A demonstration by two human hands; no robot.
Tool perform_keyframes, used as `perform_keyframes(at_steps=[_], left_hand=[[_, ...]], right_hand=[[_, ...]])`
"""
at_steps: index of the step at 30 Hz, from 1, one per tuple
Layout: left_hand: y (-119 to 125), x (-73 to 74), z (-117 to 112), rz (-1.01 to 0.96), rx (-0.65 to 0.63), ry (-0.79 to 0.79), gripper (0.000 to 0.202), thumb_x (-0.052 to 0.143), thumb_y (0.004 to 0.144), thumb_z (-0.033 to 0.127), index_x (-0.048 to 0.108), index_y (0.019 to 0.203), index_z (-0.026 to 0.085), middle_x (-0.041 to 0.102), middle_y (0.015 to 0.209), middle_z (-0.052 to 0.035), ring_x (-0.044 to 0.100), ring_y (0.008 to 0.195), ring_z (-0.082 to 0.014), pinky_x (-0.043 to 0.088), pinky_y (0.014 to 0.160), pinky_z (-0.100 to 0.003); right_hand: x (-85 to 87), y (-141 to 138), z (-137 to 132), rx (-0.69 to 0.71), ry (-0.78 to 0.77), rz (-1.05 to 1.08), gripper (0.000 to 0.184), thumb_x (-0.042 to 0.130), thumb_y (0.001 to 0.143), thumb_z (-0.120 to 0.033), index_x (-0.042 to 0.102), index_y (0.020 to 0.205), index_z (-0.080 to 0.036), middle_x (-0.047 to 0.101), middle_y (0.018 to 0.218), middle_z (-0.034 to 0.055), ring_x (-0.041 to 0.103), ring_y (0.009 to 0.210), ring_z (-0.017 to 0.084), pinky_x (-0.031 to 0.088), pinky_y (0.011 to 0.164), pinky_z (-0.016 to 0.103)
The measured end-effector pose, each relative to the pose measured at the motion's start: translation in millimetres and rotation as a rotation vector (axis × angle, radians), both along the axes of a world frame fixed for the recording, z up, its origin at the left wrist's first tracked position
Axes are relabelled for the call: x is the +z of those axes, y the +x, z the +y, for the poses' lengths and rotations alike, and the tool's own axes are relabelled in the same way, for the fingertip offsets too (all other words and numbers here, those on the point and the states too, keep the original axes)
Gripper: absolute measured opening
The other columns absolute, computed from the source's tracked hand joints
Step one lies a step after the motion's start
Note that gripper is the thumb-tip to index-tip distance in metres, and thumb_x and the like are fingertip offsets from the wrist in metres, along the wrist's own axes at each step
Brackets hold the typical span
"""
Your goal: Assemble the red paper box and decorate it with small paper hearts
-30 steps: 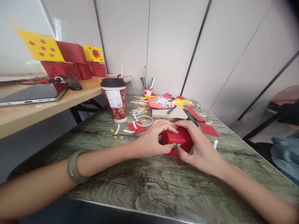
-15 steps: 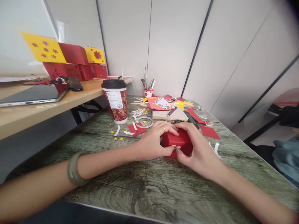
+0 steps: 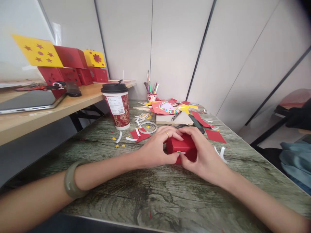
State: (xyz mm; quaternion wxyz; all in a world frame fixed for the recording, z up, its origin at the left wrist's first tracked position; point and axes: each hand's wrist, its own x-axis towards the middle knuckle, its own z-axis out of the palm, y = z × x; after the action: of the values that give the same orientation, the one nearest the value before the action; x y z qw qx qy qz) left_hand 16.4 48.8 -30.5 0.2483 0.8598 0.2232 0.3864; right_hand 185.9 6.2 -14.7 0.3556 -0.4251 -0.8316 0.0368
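A person's two bare hands close around a red box [image 3: 181, 147] at the middle of a wood-grain tabletop [image 3: 126, 197], the left hand [image 3: 159, 145] on its left side and the right hand [image 3: 206, 155] on its right. The fingers of both hands curl over the far side of the box, while the thumbs meet, tips nearly touching, at its near face beside a small green piece [image 3: 178, 152] (mostly hidden, so whether the thumbs pinch it or press it cannot be told). A gold ring [image 3: 167, 134] shows on the left hand and a pale green bangle [image 3: 73, 179] circles the left wrist. Far left of the hands stands a lidded paper cup [image 3: 119, 111], with white strips [image 3: 119, 137] and yellow stars [image 3: 123, 145] scattered near its base. On the far side, a decorated pot [image 3: 152, 97] holds brushes, and a pen [image 3: 176, 116] lies on a pale board [image 3: 167, 120]. A red paper square [image 3: 215, 136] lies to the right, and red and yellow boxes [image 3: 95, 59] are stacked on a wooden shelf [image 3: 89, 97] at far left.
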Motion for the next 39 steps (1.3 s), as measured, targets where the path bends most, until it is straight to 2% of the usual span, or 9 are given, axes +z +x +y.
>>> perform_keyframes(at_steps=[7,19,26,32,39], left_hand=[[1.6,-0.9,1.0,-0.003,0.021,0.02,0.033,0.059,0.065,0.014,0.051,0.095,0.021,0.049,0.114,-0.0052,0.041,0.114,-0.0183,0.033,0.1,-0.037],[0.9,3.8,-0.6,0.032,0.022,0.025,0.03,0.058,0.067,0.015,0.053,0.096,0.02,0.051,0.111,-0.0048,0.041,0.112,-0.0175,0.034,0.098,-0.034],[0.3,2.7,2.0,0.043,0.016,0.024,0.031,0.059,0.067,0.016,0.053,0.097,0.019,0.049,0.113,-0.0055,0.04,0.113,-0.0181,0.033,0.098,-0.034],[-1.9,6.1,1.8,0.062,-0.027,0.026,0.038,0.059,0.062,0.012,0.052,0.099,0.017,0.049,0.114,-0.0069,0.041,0.113,-0.0187,0.033,0.098,-0.032],[-2.3,4.8,1.4,0.057,-0.021,0.041,0.037,0.059,0.062,0.015,0.053,0.099,0.018,0.049,0.113,-0.0068,0.041,0.113,-0.0193,0.033,0.098,-0.034]], right_hand=[[1.2,0.6,0.3,0.016,-0.005,0.003,0.055,0.053,0.062,-0.007,0.039,0.113,-0.024,0.049,0.111,0.0074,0.047,0.103,0.024,0.042,0.085,0.041],[0.0,1.6,1.3,0.009,-0.008,-0.023,0.052,0.052,0.065,-0.009,0.039,0.114,-0.021,0.048,0.113,0.0072,0.045,0.104,0.02,0.04,0.087,0.035],[-0.5,2.1,2.2,0.016,-0.004,-0.028,0.053,0.051,0.063,-0.008,0.039,0.113,-0.022,0.047,0.114,0.0075,0.044,0.106,0.022,0.039,0.088,0.038],[4.5,4.8,1.6,0.065,-0.037,-0.059,0.059,0.054,0.061,-0.009,0.037,0.116,-0.022,0.045,0.117,0.0068,0.042,0.109,0.022,0.038,0.09,0.036],[7.5,8.4,-1.1,0.094,-0.082,-0.092,0.065,0.053,0.06,-0.005,0.035,0.119,-0.022,0.04,0.122,0.0055,0.037,0.115,0.019,0.034,0.096,0.03]])
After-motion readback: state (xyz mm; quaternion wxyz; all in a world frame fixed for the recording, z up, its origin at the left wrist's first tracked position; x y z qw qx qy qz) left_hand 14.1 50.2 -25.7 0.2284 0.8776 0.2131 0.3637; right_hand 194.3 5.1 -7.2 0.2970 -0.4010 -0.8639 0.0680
